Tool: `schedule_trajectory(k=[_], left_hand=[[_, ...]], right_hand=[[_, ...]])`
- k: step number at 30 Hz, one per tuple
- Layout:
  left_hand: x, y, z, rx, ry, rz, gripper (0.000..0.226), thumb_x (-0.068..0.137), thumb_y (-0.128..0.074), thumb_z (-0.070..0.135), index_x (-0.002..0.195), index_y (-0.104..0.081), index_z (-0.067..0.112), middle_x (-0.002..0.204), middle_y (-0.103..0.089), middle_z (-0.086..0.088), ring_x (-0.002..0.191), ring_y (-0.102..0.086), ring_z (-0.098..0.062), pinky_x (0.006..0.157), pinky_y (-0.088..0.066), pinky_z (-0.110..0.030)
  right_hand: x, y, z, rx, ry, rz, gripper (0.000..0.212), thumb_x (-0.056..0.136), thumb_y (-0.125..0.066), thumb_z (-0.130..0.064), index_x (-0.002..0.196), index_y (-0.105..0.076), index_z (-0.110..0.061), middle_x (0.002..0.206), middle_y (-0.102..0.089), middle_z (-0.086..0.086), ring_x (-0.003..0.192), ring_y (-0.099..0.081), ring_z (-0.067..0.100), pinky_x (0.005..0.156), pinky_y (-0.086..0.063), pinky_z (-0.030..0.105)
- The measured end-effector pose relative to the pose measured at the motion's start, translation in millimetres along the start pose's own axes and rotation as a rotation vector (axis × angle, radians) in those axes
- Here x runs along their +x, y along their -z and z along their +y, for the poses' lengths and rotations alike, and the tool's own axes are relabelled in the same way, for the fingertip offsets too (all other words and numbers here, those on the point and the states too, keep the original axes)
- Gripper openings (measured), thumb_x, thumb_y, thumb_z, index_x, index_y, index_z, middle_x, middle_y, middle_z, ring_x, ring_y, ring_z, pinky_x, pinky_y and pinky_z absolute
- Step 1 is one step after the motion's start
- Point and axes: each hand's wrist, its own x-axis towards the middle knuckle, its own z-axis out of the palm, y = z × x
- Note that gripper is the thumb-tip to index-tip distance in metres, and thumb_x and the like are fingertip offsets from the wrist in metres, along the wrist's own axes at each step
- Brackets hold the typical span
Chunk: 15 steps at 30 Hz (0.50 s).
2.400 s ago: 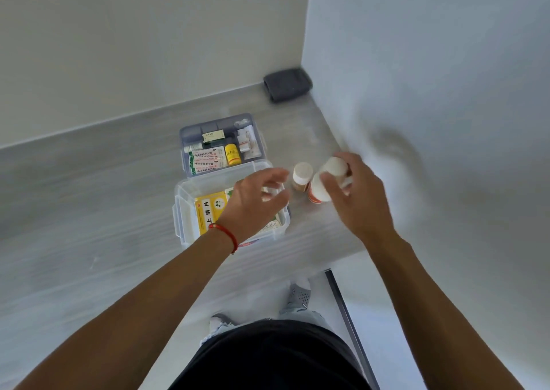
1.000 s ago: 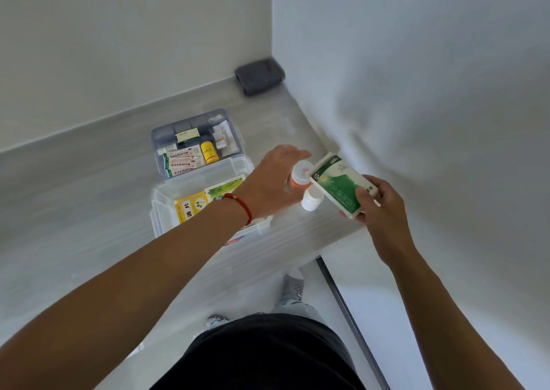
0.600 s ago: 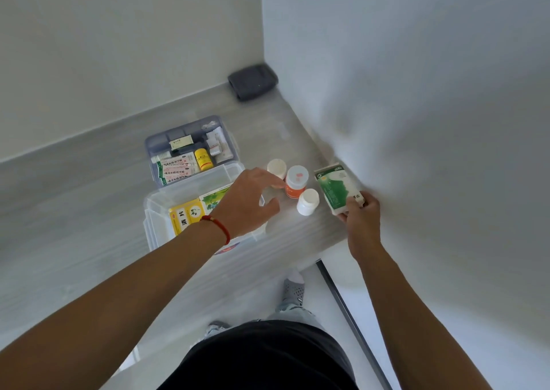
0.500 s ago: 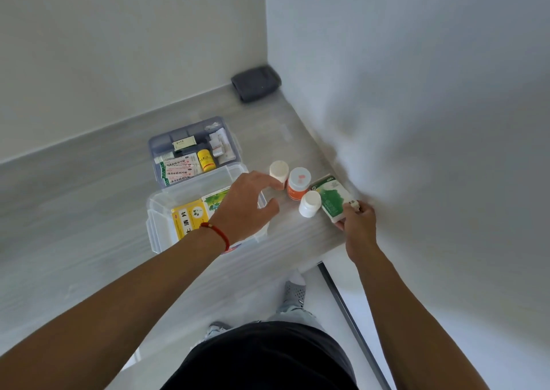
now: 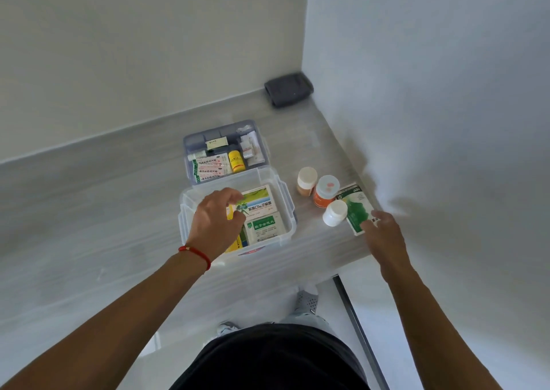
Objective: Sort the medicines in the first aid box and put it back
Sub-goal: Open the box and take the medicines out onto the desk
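The clear first aid box (image 5: pixel 286 211) stands open on the grey counter and holds several flat medicine packs. My left hand (image 5: pixel 217 223) reaches into it, fingers curled over the pack with the green picture (image 5: pixel 259 202); I cannot tell whether they grip it. A white-and-green pack (image 5: pixel 265 227) lies beside it. To the right of the box stand a brown bottle (image 5: pixel 306 181), an orange bottle (image 5: pixel 326 191) and a white bottle (image 5: pixel 334 213). A green box (image 5: pixel 355 208) lies flat next to them, and the spread fingertips of my right hand (image 5: pixel 384 235) rest on its near end.
The box's grey tray (image 5: pixel 193 139), filled with small tubes, packs and a yellow bottle (image 5: pixel 236 161), sits behind the box. A dark grey pouch (image 5: pixel 288 89) lies in the back corner. Walls close the counter at the back and right. The counter's front edge (image 5: pixel 297 273) runs just below the box.
My right hand has laid the green box flat on the counter next to the bottles. My left hand has moved from the bottles leftward into the clear box.
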Motion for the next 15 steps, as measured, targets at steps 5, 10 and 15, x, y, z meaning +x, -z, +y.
schedule_trajectory(k=[5, 10, 15], left_hand=[[-1.7, 6.3, -25.3, 0.100, 0.190, -0.165, 0.035, 0.083, -0.064, 0.011, 0.119, -0.067, 0.014, 0.131, -0.059, -0.009, 0.111, -0.061, -0.030, 0.096, -0.052, -0.042], [5.9, 7.3, -33.0, 0.033, 0.340, -0.264, 0.050, 0.086, -0.063, 0.020, 0.136, -0.054, 0.018, 0.138, -0.054, -0.006, 0.106, -0.064, -0.028, 0.087, -0.054, -0.034], [11.5, 6.1, -36.8, -0.013, 0.387, -0.368, 0.058, 0.089, -0.062, 0.020, 0.144, -0.047, 0.020, 0.145, -0.047, -0.006, 0.104, -0.060, -0.020, 0.071, -0.047, -0.022]], right_hand=[[-46.0, 2.0, -68.6, -0.045, 0.385, -0.086, 0.013, 0.095, -0.058, -0.031, 0.100, -0.071, -0.029, 0.101, -0.075, -0.014, 0.092, -0.068, 0.010, 0.083, -0.054, 0.035], [-75.5, -60.2, -122.7, -0.189, 0.550, -0.560, 0.028, 0.094, -0.055, -0.041, 0.110, -0.075, -0.029, 0.113, -0.076, -0.015, 0.102, -0.070, 0.005, 0.092, -0.060, 0.036], [-64.6, -129.7, -128.3, -0.694, 0.509, -0.622, 0.039, 0.101, -0.048, -0.024, 0.135, -0.062, -0.012, 0.140, -0.061, 0.010, 0.108, -0.059, 0.023, 0.077, -0.047, 0.027]])
